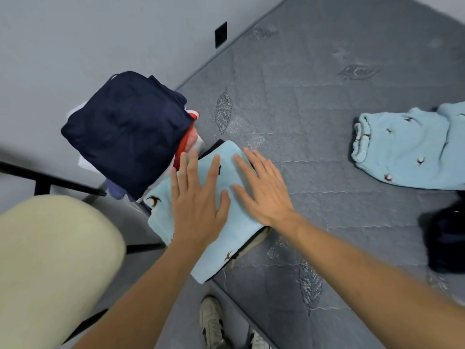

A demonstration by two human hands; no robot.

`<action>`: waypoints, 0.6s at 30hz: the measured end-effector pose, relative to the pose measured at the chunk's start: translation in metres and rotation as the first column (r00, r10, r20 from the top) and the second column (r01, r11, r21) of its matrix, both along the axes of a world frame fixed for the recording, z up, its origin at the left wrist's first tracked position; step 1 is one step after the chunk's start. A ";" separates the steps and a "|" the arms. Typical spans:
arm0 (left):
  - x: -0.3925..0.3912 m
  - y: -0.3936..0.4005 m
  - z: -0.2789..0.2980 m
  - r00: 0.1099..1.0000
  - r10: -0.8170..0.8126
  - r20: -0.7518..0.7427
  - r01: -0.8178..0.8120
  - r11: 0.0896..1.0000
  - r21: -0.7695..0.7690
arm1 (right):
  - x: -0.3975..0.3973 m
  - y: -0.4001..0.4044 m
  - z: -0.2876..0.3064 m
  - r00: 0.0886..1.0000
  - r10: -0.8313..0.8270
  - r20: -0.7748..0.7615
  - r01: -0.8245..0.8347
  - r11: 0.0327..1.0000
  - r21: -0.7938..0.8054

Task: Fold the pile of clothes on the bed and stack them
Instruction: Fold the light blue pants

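A pale grey wall [75, 34] runs behind the grey quilted mattress [327, 102], which is stitched with leaf shapes, and a small dark square plate [220, 34] sits on the wall just above the bed's edge.

At the far left, my knee in beige trousers [50, 260] fills the lower corner, with a black metal rail [50, 181] behind it. Next comes a stack of folded clothes [128, 132] at the mattress corner: a navy garment lies on top, with red and white cloth showing under its right side.

Just beside that stack lies the folded light blue garment [216, 258] with small dark bird prints, resting on darker folded pieces whose edges peek out beneath it. My left hand [196, 197] lies flat on it, fingers straight and slightly spread, the fingertips near the red cloth. My right hand [261, 187] presses flat on the same garment's right edge, fingers straight and apart, thumb pointing toward my left hand.

Below, my white sneakers [212, 321] stand on the floor by the bed.

Well to the right, a second light blue piece [407, 149] with the same print lies crumpled on the mattress, and a dark garment [445, 238], blurred, sits near the right edge.
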State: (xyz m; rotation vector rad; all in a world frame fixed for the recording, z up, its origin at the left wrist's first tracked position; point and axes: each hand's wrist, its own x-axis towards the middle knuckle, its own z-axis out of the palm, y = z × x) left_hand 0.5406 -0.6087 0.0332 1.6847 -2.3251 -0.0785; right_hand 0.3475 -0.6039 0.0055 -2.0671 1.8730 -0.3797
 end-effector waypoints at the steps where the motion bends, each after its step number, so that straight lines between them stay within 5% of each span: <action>1: -0.009 -0.001 0.004 1.000 -0.021 -0.017 0.021 1.000 0.004 | -0.003 0.002 0.001 1.000 -0.007 0.002 0.007 1.000 0.001; 12: -0.149 -0.001 -0.030 0.943 -0.305 -0.136 0.327 0.926 0.190 | -0.160 0.047 -0.015 0.969 -0.244 -0.045 0.246 0.968 0.057; 18: -0.275 -0.022 -0.088 0.890 -0.327 -0.318 0.436 0.814 0.383 | -0.303 0.071 -0.060 0.867 -0.418 -0.272 0.464 0.875 0.135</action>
